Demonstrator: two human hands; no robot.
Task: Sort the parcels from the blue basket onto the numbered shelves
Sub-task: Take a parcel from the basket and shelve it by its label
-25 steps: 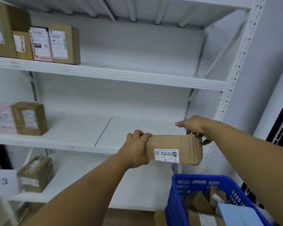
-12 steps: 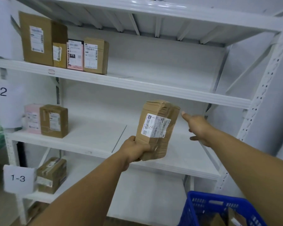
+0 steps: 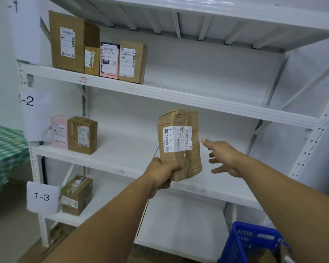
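- Parcels (image 3: 82, 135) that are sorted stand upright in small groups well left of the held parcel (image 3: 179, 145), on three levels of the shelves (image 3: 198, 103).
- 1-3 sign (image 3: 41, 196) hangs left of and below the held parcel, at the lowest of those levels; the 1-2 sign (image 3: 29, 100) is above it.
- Left hand (image 3: 163, 171) is at the lower left corner of the held parcel, with fingers curled around the bottom edge, and carries it alone.
- Held parcel stands upright in the air in front of the middle level, with its label (image 3: 177, 138) facing the camera. The handwritten mark seems to be 1-3, but I am not sure.
- I judge it light, because one hand holds it from a corner. The cardboard is stiff but wrinkled at the sides, and the tape strip may be slippery, so a hold across the narrow sides, on bare cardboard, looks safer.
- Right hand (image 3: 224, 158) is just right of the held parcel, not touching it, with fingers spread wide and the index pointing, holding nothing.
- Blue basket (image 3: 245, 242) is below and right of the held parcel.
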